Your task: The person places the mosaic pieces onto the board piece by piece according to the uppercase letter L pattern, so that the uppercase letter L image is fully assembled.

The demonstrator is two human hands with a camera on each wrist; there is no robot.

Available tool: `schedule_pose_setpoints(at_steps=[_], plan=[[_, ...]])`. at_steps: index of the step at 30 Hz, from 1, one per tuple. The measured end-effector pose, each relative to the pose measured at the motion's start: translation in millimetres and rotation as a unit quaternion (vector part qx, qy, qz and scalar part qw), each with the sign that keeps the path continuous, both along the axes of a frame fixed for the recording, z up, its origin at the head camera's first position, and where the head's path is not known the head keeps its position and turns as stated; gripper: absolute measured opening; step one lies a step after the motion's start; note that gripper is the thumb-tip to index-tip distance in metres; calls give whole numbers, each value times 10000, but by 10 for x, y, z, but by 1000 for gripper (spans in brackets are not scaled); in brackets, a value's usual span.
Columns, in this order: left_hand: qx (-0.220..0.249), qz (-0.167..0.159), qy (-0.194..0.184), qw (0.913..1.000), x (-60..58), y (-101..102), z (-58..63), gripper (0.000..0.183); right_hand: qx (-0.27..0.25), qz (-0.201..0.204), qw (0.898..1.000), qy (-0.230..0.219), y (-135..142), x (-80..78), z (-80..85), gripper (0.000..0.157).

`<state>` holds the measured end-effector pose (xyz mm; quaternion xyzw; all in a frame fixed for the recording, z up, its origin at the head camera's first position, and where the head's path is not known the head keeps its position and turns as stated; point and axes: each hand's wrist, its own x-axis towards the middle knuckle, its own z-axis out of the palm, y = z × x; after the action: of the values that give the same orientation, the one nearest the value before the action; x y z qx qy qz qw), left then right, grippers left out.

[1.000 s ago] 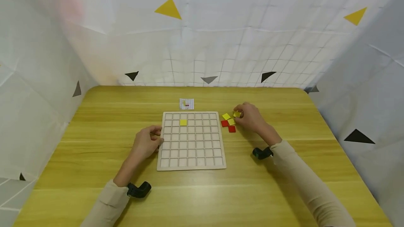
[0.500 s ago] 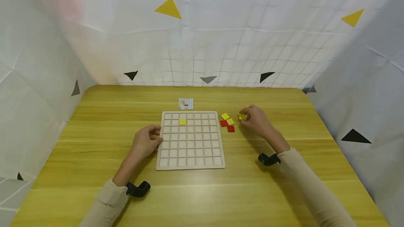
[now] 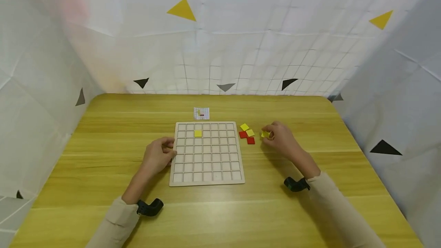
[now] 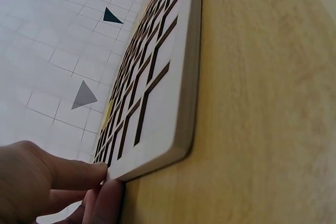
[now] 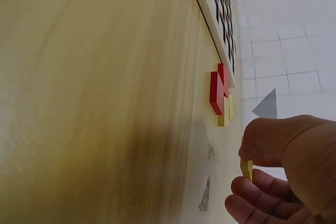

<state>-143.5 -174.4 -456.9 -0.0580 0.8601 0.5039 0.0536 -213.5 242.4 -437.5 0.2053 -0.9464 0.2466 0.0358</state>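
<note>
A wooden grid board point(image 3: 207, 183) lies flat with one yellow tile point(image 3: 198, 133) in a cell of its second row. At the board's left edge, my left hand point(image 3: 158, 155) grips it; the left wrist view shows the thumb point(image 4: 84, 176) on the edge and a finger just below. Right of the board, my right hand point(image 3: 283, 139) pinches a yellow square tile point(image 5: 247, 169) between thumb and fingers, over the table. Beside the board's right edge sit two yellow tiles point(image 3: 244, 127) and two red tiles point(image 3: 250, 141), partly overlapping.
A small printed card point(image 3: 201, 113) with a coloured grid pattern lies just behind the board. All of this is on a wooden table point(image 3: 206, 217), with a white patterned sheet point(image 3: 224, 49) hanging behind and at both sides.
My right hand has drawn away from the loose tiles, to the right and then nearer me, with the yellow tile held. The left hand stays at the board's edge.
</note>
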Motion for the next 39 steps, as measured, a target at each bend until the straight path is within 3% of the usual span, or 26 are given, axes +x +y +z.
schedule_pose_setpoints(at_steps=[25, 39], plan=[[-43, -46, -4, 10000, 6, 1, 29, 44, -164, 99, 9998, -33, -99, 408, -4, 29], [-43, -60, -31, 10000, 0, 7, 14, 45, -135, 593, 9973, 404, -277, 577, -33, 28]])
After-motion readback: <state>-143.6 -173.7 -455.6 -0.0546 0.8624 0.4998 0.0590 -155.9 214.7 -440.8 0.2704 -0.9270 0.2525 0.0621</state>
